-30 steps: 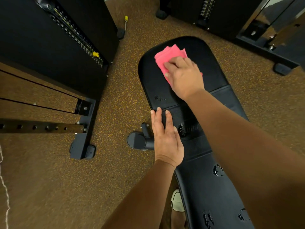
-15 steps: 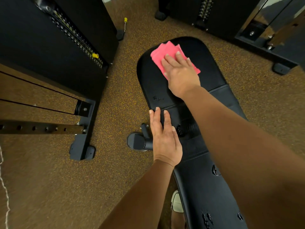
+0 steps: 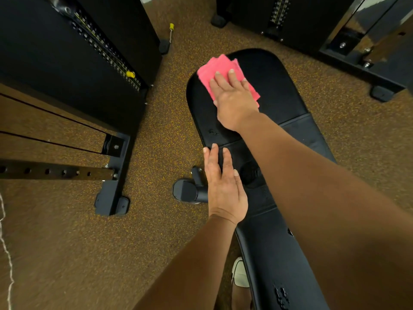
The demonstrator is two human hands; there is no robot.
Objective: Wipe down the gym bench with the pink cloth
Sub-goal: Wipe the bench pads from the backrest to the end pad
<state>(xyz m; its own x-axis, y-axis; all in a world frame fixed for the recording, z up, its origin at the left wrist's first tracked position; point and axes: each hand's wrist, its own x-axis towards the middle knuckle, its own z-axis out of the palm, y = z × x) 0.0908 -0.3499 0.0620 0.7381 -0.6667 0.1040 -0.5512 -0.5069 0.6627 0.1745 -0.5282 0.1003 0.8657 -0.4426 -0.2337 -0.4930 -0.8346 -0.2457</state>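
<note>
The markings down the weight stack (image 3: 107,54) are too small to read. The right hand (image 3: 234,101) lies flat with straight fingers, pressing the pink cloth (image 3: 212,72) onto the far pad of the black bench (image 3: 279,92). Since half a second ago, hand and cloth have slid toward the pad's left edge. The left hand (image 3: 223,186) rests flat, fingers straight, on the bench's left edge near the seam.
</note>
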